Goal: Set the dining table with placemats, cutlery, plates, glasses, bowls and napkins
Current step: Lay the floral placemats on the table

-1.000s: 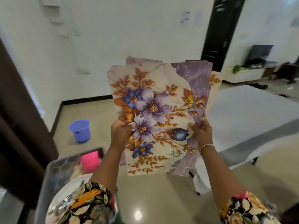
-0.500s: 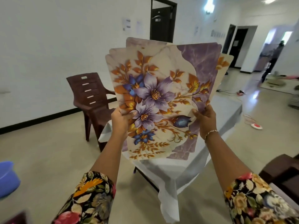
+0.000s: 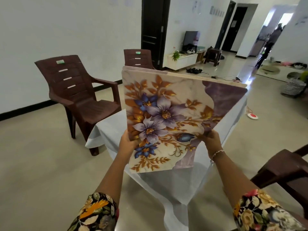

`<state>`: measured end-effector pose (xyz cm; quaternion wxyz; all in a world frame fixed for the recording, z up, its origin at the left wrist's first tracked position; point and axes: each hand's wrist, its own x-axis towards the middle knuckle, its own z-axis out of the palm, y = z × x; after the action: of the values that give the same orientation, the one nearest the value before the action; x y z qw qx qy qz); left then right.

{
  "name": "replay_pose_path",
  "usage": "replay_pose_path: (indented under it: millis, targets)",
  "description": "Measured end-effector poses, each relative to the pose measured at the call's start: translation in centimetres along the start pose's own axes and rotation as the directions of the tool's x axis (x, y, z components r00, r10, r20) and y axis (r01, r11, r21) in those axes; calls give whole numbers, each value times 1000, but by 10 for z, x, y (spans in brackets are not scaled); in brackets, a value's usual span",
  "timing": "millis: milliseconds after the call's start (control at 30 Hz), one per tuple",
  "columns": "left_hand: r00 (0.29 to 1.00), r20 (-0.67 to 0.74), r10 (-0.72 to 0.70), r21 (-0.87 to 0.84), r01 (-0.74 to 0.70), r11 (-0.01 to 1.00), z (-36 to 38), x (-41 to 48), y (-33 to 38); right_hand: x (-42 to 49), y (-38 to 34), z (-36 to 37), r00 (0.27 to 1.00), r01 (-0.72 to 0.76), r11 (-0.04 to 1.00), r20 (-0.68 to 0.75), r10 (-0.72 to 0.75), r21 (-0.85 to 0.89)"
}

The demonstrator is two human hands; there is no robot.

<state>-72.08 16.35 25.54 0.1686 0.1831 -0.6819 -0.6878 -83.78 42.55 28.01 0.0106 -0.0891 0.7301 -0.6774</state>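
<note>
Placemats [image 3: 168, 117], gripped by the left hand [image 3: 128, 145] and right hand [image 3: 212, 142], hang over the table [image 3: 111, 129], probably ready to lay down.

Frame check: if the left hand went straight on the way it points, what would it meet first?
The left hand grips the placemats by their lower left edge, so they would travel with it. Past them, likely the white-clothed table, but the mats hide its top and depth is unclear.

Both arms reach forward, well apart. The left hand [image 3: 127, 144] and the right hand [image 3: 212, 141] each grip a lower side edge of the placemats [image 3: 166, 114].
</note>
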Motion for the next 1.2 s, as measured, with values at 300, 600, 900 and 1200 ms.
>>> replay_pose_path:
  millis: [300,600,900,1200]
  targets:
    - [989,-142,-33,109,49,993,0,18,-8,24,-2,7,993,87,979,-63,-100,-182]
    - [904,-269,-332,4,345,939,22,-9,-52,78,9,-12,945,-126,991,-299,133,44]
    - [904,-88,-419,-537,312,784,115,-28,-41,89,60,-30,879,-386,817,-98,467,429]
    - [807,-471,-357,-383,178,907,201,-59,-74,80,138,-87,775,-598,657,123,620,459]
